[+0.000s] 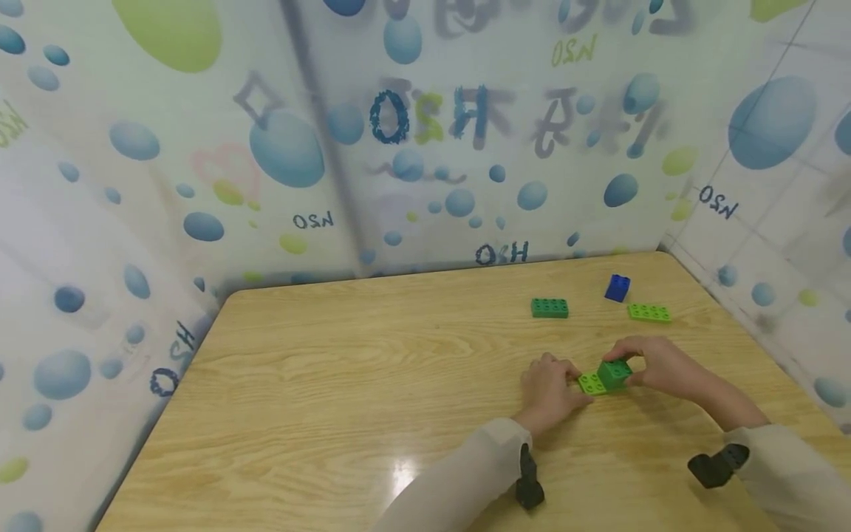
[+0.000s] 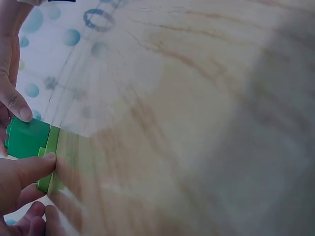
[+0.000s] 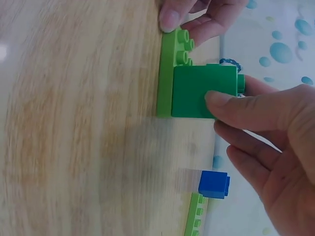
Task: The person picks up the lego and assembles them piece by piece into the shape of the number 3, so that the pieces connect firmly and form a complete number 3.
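A dark green cube brick (image 3: 194,93) stands on the right half of a flat light green brick (image 3: 167,73), whose studs show beside it in the right wrist view. My right hand (image 1: 658,367) pinches the dark green brick between thumb and fingers. At the other end, my left hand (image 1: 548,391) holds the light green brick by its edges with thumb and fingertip, low at the table. In the left wrist view the two bricks appear side-on, with the left thumb (image 2: 42,164) across the light green one.
Beyond the hands lie a flat dark green brick (image 1: 549,308), a blue brick (image 1: 617,288) and another flat light green brick (image 1: 649,313). The wooden table (image 1: 372,355) meets a patterned wall covering (image 1: 425,199) at its back edge.
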Demonstrator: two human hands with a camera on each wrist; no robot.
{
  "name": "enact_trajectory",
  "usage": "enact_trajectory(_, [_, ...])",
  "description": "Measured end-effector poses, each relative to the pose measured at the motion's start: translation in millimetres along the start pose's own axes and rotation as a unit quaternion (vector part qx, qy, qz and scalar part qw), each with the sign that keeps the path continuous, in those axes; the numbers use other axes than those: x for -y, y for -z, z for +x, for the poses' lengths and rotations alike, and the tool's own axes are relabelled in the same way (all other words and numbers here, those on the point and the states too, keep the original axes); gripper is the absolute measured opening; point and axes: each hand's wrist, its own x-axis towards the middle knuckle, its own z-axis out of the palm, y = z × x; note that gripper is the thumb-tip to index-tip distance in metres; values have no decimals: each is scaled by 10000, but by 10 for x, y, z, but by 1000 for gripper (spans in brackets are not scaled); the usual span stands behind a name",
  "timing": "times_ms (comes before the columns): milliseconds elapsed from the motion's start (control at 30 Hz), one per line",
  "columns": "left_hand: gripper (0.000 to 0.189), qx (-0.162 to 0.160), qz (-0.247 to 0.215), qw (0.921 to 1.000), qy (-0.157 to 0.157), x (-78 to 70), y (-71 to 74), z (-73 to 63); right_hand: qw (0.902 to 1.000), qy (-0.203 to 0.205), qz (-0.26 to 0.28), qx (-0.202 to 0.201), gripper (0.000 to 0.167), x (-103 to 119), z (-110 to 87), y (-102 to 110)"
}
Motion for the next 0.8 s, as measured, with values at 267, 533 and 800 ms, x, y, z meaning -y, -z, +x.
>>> enact_trajectory(267, [32, 61, -168, 9998, -26, 11, -6, -1, 9958, -58, 592, 690, 40, 3, 40, 93])
enact_trajectory(533, [32, 99, -191, 9998, 31, 15, -2, -3, 9807, -368, 1652, 981, 52, -60, 280, 369])
enact_trajectory(800, [31, 93, -297, 9995, 10, 12, -9, -8, 9831, -534, 1497, 907, 52, -212, 724, 491])
